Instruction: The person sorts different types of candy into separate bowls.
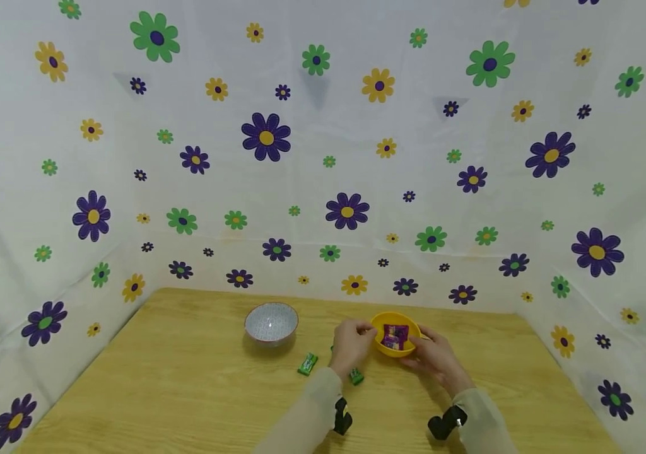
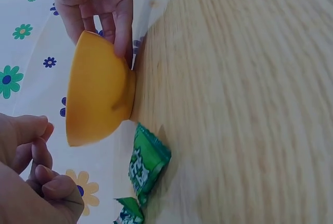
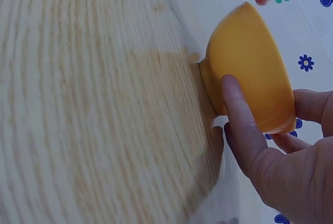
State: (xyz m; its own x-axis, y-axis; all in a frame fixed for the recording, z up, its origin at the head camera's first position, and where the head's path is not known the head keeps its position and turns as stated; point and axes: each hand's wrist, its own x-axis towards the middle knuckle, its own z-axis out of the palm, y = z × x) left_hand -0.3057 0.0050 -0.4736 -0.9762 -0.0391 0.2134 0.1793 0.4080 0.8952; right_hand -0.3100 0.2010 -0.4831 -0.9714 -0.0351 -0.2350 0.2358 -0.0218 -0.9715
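Note:
A yellow bowl (image 1: 378,347) stands on the table with purple-wrapped candies (image 1: 395,337) inside. From its right side my right hand (image 1: 439,362) grips it, thumb and fingers spread around the wall, as the right wrist view shows. Just left of the rim is my left hand (image 2: 39,177), its fingers curled and thumb close to the index finger. Nothing shows between those fingertips. Green-wrapped candies lie on the table around the left hand: one green candy (image 1: 356,376) beside the wrist, another green candy (image 1: 308,364) farther left. A third is mostly hidden behind the hand.
A pale patterned bowl (image 1: 271,324) with a reddish rim stands on the wooden table (image 1: 187,378), left of the candies. Flower-printed white sheeting (image 1: 300,183) encloses the back and both sides. Dark straps with devices sit on both wrists.

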